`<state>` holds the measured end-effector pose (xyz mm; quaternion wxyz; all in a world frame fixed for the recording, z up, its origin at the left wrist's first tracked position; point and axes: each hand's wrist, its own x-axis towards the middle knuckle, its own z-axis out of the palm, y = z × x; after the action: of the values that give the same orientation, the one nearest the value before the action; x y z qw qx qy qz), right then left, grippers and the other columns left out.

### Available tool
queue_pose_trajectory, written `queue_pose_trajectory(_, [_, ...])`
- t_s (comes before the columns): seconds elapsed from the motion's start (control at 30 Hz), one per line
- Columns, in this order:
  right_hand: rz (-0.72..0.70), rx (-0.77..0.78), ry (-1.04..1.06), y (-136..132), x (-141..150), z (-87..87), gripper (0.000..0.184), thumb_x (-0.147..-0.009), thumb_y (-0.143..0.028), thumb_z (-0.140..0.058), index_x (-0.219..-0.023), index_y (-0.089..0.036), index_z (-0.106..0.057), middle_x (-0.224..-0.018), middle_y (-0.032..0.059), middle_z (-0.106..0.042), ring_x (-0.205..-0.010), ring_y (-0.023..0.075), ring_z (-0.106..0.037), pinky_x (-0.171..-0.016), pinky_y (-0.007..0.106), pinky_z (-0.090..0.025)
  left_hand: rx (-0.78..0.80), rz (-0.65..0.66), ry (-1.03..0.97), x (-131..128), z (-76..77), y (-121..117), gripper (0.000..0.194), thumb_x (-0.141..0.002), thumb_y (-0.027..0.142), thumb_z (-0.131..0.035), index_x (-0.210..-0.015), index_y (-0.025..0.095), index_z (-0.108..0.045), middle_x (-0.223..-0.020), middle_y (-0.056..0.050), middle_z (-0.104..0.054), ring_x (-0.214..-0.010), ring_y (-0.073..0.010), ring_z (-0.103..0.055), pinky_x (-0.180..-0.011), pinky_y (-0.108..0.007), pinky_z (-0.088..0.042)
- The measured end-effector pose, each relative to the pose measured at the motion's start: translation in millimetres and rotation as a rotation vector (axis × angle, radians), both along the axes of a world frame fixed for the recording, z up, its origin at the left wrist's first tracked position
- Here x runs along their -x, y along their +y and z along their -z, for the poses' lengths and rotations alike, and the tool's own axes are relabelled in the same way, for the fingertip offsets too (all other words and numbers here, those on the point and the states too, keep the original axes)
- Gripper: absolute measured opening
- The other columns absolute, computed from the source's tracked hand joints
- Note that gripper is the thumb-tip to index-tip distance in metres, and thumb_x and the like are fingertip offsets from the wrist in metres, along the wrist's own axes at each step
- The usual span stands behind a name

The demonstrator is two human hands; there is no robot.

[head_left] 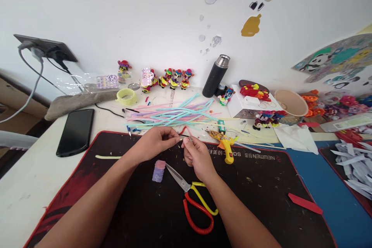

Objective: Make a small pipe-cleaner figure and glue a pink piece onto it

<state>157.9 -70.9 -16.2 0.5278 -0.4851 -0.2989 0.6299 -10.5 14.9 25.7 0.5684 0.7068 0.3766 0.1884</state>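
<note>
My left hand [158, 141] is closed in a pinch, with a tiny pale bit at its fingertips that is too small to name. Close beside it, my right hand [197, 157] pinches something small and greyish between thumb and forefinger; its kind cannot be made out. Below the hands, scissors [181, 182] with one red and one yellow handle lie on the black mat [139, 209]. A pink and purple ribbed piece [158, 171] touches their tip area. Behind the hands spread pastel pipe cleaners [174, 114]. A pale yellow pipe cleaner [107, 157] lies by my left forearm.
A yellow glue gun [225, 145] lies right of my hands. A phone [76, 131] and a tape roll [126, 96] are at left. Against the wall stand several small figures [174, 79] and a black thermos [215, 77]. White strips [356, 166] are heaped far right.
</note>
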Motion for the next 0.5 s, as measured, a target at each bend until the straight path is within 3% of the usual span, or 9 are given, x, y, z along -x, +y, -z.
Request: queue_pose_trajectory(0.5, [0.007, 0.007, 0.014, -0.1, -0.4, -0.1, 0.052, -0.079, -0.067, -0.078, -0.081, -0.019, -0.059, -0.050, -0.0137, -0.032, -0.038, 0.0030, -0.021, -0.038, 0.017, -0.013, -0.016, 0.039, 0.021, 0.8, 4.2, -1.5, 0.028, -0.090, 0.045, -0.067, -0.089, 0.017, -0.072, -0.068, 0.005, -0.054, -0.064, -0.0121, -0.045, -0.060, -0.024, -0.034])
